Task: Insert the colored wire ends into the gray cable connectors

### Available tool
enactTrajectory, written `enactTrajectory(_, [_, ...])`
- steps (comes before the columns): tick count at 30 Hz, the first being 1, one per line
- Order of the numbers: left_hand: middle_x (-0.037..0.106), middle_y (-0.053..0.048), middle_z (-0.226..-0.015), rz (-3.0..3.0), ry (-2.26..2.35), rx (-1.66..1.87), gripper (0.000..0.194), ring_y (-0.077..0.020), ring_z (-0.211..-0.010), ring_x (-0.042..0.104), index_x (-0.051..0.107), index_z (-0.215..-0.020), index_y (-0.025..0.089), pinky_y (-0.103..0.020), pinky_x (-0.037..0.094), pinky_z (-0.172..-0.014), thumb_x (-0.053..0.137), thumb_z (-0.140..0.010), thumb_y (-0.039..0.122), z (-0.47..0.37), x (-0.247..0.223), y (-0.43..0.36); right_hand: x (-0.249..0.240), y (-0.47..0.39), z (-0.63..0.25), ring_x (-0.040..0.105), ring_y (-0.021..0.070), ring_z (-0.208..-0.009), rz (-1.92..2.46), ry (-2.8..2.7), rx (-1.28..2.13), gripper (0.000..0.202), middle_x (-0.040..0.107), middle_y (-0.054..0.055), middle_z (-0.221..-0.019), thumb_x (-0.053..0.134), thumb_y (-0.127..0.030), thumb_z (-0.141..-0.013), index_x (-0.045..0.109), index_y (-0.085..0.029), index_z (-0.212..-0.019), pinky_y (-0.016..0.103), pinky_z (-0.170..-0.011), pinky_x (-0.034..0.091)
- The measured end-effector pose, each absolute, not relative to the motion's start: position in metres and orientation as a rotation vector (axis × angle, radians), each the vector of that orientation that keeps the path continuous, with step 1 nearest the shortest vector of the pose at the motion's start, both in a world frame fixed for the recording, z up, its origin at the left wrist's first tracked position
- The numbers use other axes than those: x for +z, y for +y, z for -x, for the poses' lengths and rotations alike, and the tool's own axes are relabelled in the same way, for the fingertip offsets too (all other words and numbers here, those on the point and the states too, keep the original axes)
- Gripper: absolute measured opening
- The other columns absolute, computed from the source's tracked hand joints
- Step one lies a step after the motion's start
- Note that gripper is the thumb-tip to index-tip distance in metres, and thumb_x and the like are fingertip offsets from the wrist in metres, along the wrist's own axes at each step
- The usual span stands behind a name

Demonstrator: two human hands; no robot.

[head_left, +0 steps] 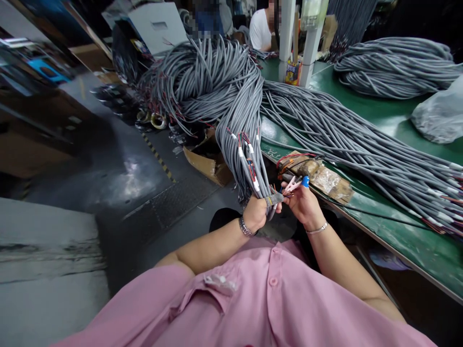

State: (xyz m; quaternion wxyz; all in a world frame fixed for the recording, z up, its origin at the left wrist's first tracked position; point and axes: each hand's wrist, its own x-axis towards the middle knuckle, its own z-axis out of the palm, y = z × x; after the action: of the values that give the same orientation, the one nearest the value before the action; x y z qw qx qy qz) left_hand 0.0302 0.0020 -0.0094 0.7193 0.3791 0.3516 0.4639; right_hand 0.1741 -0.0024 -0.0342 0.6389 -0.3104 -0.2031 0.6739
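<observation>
My left hand (256, 212) is closed around the ends of several grey cables that hang down from the table edge. A grey band with a yellow stripe (274, 199) shows at its fingers; whether it is a finger cover or tape I cannot tell. Fine coloured wires stick out there between both hands. Close beside it, my right hand (304, 206) is closed on a small pale pink pincer-like tool (292, 185) at the wire ends. One right finger carries a blue cover (306, 181). Cable ends with white sleeves and red and blue wires (249, 164) lie just above my left hand.
A big heap of grey cables (213, 72) sits on the green table (394, 236), with a long bundle (336, 120) to its right. A taped wooden block (331, 183) lies at the edge. Below is an open cardboard box (204, 161). A person (259, 29) is behind.
</observation>
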Motion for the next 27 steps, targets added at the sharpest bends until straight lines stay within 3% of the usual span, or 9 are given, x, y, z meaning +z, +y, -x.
enactTrajectory(7, [0.060,-0.002,-0.053,-0.849,0.789,1.016,0.021,-0.0117,-0.045,0.055,0.063,-0.068,0.012,-0.024,0.046,-0.046,0.076,-0.064,0.028,-0.032,-0.017,0.003,-0.034,0.003,-0.168,0.061,0.0116,-0.064,0.720,-0.304,1.443,0.033,0.071,0.002,-0.076,0.069,-0.051,-0.076,0.067,-0.018,-0.083,0.023,-0.059,0.051])
enactTrajectory(11, [0.060,-0.001,-0.053,-0.851,0.801,1.018,0.023,-0.0117,-0.045,0.055,0.062,-0.068,0.012,-0.024,0.046,-0.045,0.077,-0.063,0.028,-0.029,-0.017,0.001,-0.035,0.000,-0.167,0.060,0.0120,-0.061,0.700,-0.304,1.485,0.041,0.070,0.002,-0.076,0.059,-0.060,-0.080,0.065,-0.020,-0.079,0.024,-0.056,0.051])
enactTrajectory(16, [0.060,-0.001,-0.053,-0.856,0.809,1.031,0.024,-0.0112,-0.045,0.055,0.061,-0.068,0.012,-0.024,0.045,-0.046,0.076,-0.065,0.031,-0.022,-0.014,-0.005,-0.034,-0.008,-0.174,0.062,0.0131,-0.065,0.646,-0.389,1.592,0.051,0.070,0.003,-0.085,0.052,-0.069,-0.078,0.064,-0.021,-0.087,0.026,-0.058,0.054])
enactTrajectory(23, [0.061,0.000,-0.055,-0.832,0.838,1.097,0.028,-0.0105,-0.047,0.054,0.060,-0.071,0.013,-0.024,0.045,-0.047,0.077,-0.064,0.034,-0.021,-0.010,-0.007,-0.026,-0.009,-0.175,0.061,0.0116,-0.066,0.728,-0.431,1.548,0.027,0.071,0.002,-0.086,0.067,-0.047,-0.079,0.066,-0.020,-0.086,0.023,-0.058,0.053])
enactTrajectory(27, [0.060,0.001,-0.055,-0.805,0.859,1.131,0.027,-0.0103,-0.047,0.054,0.060,-0.073,0.014,-0.024,0.045,-0.048,0.077,-0.065,0.033,-0.025,-0.010,-0.007,-0.029,-0.011,-0.172,0.056,0.0094,-0.059,0.836,-0.469,1.380,0.026,0.067,0.000,-0.074,0.067,-0.045,-0.079,0.067,-0.020,-0.084,0.021,-0.055,0.050])
